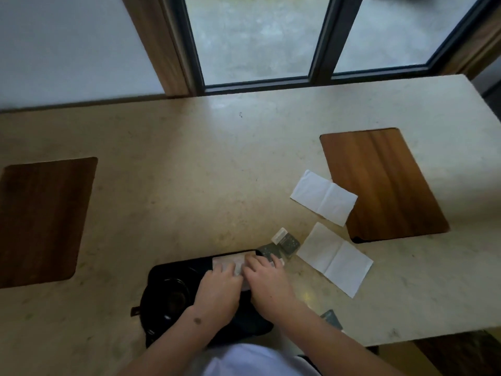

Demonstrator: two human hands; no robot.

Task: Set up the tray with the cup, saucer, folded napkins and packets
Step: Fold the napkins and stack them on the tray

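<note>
Head view is showing a pale stone bench (217,158) under a window, with a black tray (173,270) lying at its near edge. A dark cup (173,297) is sitting on a dark saucer (151,310) in the tray's left half; the two are hard to tell apart in the dim light. Both hands are pressing down on a pale folded napkin (227,263) lying on the tray's far right part. The left hand (217,294) is lying flat with fingers spread over the napkin's near edge, its grip released rather than clenched. The right hand (267,280) is resting beside it, fingertips on the napkin's right end, also flat and not closing around anything. Several dark packets (284,244) are lying on the bench just beyond the tray's right corner, and another packet (331,319) is showing beside the right forearm. Two unfolded white napkins (324,197) (334,263) are lying further right, the far one overlapping a wooden inlay (385,183). A second wooden inlay (40,221) is sitting far left.
</note>
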